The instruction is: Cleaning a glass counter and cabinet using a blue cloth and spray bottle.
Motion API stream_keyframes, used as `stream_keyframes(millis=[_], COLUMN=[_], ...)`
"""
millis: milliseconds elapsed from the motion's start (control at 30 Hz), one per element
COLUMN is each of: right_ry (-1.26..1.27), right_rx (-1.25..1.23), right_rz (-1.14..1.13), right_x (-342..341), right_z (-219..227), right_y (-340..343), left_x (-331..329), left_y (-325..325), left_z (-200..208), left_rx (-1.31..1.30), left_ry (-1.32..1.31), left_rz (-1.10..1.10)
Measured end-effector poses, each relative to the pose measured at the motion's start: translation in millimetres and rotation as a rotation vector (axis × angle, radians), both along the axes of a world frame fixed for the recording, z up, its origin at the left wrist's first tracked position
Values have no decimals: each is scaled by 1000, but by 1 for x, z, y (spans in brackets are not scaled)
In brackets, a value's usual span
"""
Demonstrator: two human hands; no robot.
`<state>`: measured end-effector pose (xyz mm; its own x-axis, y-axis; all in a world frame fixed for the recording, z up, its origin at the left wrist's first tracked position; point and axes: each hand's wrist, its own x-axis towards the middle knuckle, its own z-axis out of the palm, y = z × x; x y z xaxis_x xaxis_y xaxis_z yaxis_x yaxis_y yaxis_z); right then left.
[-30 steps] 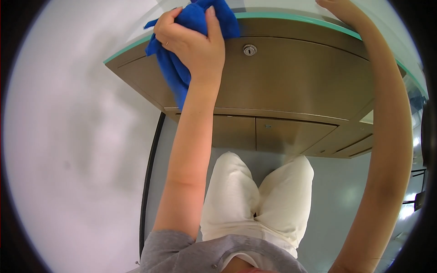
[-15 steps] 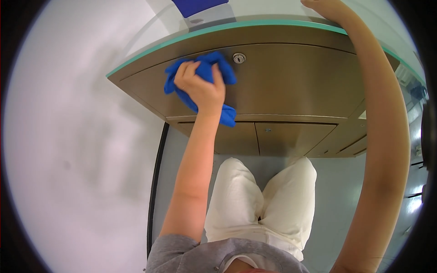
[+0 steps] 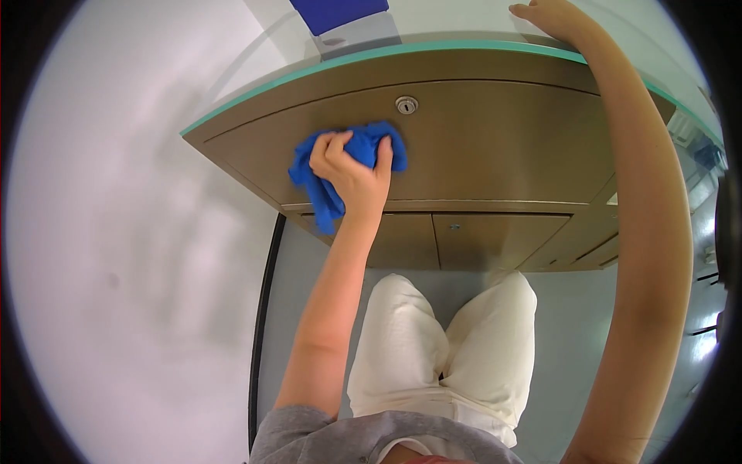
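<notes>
My left hand (image 3: 352,174) is closed on a crumpled blue cloth (image 3: 313,158) and presses it against the brown metal front panel (image 3: 502,147) of a cabinet. One end of the cloth hangs down below the wrist. Just above and right of the cloth, a round lock (image 3: 406,105) is set into the panel. My right hand (image 3: 558,17) rests on the glass top (image 3: 448,42), far right, its thumb stretched out. The picture's upper edge cuts off part of that hand.
A blue object (image 3: 336,14) stands on the glass top at the back. Beneath the panel are small cabinet doors (image 3: 495,236), with my knees just in front. A white wall (image 3: 131,232) rises close on the left.
My left hand has slid the cloth down the panel and slightly right, away from the upper seam. The right hand stays at about the same spot on the glass top.
</notes>
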<state>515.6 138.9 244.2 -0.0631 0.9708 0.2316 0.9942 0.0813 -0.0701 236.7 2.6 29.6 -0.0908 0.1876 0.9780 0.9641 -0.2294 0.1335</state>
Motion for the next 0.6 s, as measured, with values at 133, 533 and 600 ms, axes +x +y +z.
stream_keyframes(millis=[133, 533, 600], right_ry=[37, 193, 169], right_rx=[42, 15, -8], right_rz=[41, 144, 138], right_x=[-11, 6, 9], right_z=[9, -3, 3], right_y=[-8, 20, 14], left_x=[17, -107, -138], left_y=[4, 3, 4], left_z=[66, 48, 53], left_rx=[64, 257, 274], left_ry=[-13, -82, -421], left_rz=[98, 223, 275])
